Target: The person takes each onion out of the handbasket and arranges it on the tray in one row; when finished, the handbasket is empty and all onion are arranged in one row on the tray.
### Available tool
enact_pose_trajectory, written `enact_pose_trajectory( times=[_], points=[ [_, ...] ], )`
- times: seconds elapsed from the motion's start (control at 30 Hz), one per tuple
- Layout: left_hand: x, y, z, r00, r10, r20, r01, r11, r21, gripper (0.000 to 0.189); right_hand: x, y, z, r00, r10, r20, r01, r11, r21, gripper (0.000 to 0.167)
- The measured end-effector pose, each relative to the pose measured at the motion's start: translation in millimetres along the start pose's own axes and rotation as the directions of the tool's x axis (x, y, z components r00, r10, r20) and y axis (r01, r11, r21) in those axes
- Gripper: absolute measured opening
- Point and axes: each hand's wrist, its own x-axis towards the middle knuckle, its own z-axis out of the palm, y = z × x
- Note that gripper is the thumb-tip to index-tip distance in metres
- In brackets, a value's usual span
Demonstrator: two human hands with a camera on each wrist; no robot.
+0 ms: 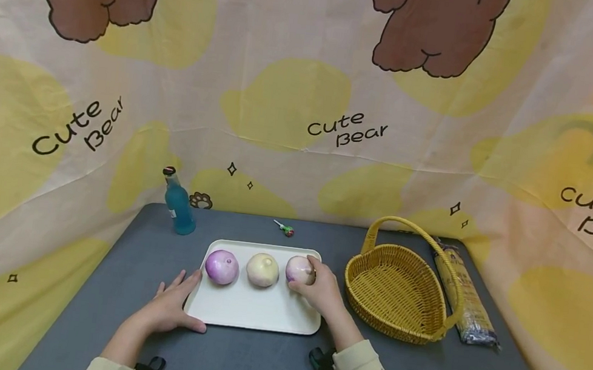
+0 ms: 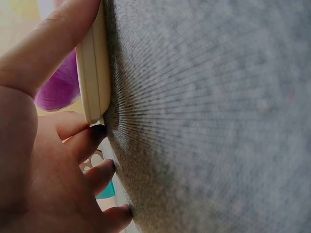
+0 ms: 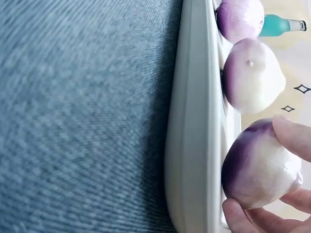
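Observation:
Three onions sit in a row on a white rectangular tray (image 1: 254, 311): a purple onion (image 1: 222, 267) at left, a pale onion (image 1: 262, 269) in the middle and a white-and-purple onion (image 3: 260, 165) at right. My right hand (image 1: 324, 289) holds the right onion between thumb and fingers, low over the tray. At the tray's front left corner, my left hand (image 1: 170, 307) lies with its fingers spread, touching the edge. In the left wrist view its thumb (image 2: 53, 41) runs along the tray's side, and the other fingertips reach down to the table.
A yellow wicker basket (image 1: 396, 291) with a tall handle stands right of the tray. Beside it lies a long plastic-wrapped packet (image 1: 467, 299). At the back are a blue bottle (image 1: 180, 205) on the left and a lollipop (image 1: 286, 229). A printed cloth (image 1: 277, 164) hangs behind the grey table (image 1: 243, 362).

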Motion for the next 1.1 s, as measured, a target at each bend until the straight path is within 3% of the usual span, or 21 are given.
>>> enact_pose_trajectory(
  times=[0.5,1.1],
  points=[
    [-2.2,1.5,-0.9,1.000,0.011,0.000,-0.011,1.000,0.016,0.136,-6.0,-6.3,1.5,0.999,0.024,0.026,-0.021,0.995,-0.096,0.080],
    [-1.2,-0.7,0.6,1.000,0.002,-0.001,-0.002,1.000,0.005,0.136,-5.7,-7.6,3.7,0.999,0.046,-0.002,-0.046,0.993,-0.113,0.080]
  ],
)
